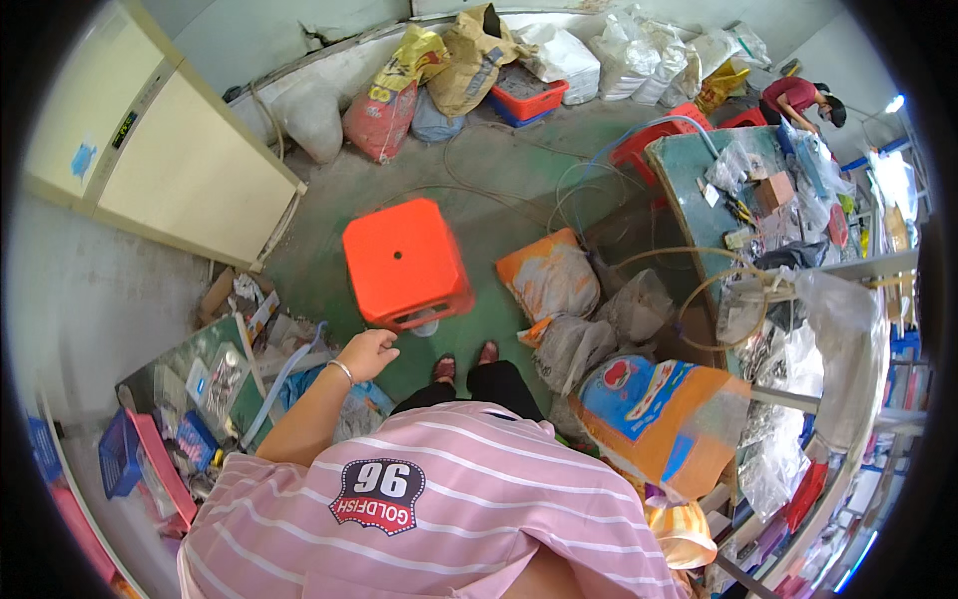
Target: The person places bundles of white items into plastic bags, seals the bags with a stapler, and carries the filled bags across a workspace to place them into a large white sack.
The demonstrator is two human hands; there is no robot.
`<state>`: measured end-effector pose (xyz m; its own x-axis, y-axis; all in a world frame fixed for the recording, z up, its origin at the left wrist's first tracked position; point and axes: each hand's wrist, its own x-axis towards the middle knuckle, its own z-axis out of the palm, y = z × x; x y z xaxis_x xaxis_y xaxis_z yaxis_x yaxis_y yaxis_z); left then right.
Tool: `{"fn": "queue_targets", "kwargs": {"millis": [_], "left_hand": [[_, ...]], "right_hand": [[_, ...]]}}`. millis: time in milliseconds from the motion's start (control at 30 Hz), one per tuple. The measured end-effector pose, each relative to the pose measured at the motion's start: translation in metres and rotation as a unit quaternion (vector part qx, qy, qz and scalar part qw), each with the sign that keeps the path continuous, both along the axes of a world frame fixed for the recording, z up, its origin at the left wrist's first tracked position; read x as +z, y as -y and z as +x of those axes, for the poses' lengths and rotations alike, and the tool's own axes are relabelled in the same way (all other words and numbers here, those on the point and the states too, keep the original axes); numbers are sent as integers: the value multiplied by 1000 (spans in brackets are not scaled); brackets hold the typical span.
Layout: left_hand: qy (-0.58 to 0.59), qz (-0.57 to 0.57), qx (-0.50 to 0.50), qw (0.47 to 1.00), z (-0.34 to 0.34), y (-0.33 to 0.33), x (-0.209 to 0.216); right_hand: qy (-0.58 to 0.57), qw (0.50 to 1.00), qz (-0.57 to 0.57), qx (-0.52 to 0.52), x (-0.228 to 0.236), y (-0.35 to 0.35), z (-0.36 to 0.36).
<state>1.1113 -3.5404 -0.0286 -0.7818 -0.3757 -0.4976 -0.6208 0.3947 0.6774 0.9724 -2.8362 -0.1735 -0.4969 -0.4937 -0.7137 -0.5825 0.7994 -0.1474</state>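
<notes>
An orange-red plastic stool (pixel 407 262) with a small round hole in its seat stands on the green floor in front of me. My left hand (pixel 367 355), with a bangle at the wrist, is just below the stool's near side. Its fingers are loosely bent and a little apart, with nothing visible in them. Whether a fingertip touches the stool, I cannot tell. Something pale and whitish (pixel 425 327) shows under the stool's near edge. My right hand is out of sight. My two feet in reddish shoes (pixel 445 368) are on the floor behind the stool's near side.
Filled sacks (pixel 550 275) lie right of my feet, beside a large orange and blue bag (pixel 649 404). A cluttered green workbench (pixel 689 190) runs along the right; a person (pixel 793 102) bends at its far end. Left are a cream cabinet (pixel 190 150) and blue baskets (pixel 120 454).
</notes>
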Motion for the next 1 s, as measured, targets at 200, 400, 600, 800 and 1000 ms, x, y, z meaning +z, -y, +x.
{"fn": "queue_targets", "kwargs": {"millis": [200, 400, 600, 800, 1000], "left_hand": [[138, 145, 211, 957, -20, 35, -86], [150, 346, 502, 779, 4, 7, -134], [123, 323, 491, 800, -95, 52, -121], [106, 298, 520, 794, -181, 131, -133], [147, 346, 517, 769, -259, 229, -159]], "right_hand": [[79, 981, 0, -179, 22, 107, -117], [71, 980, -142, -122, 94, 258, -285], [91, 915, -269, -288, 177, 433, -396], [117, 941, -225, -225, 195, 531, -469], [92, 942, -188, -262, 159, 605, -549]]}}
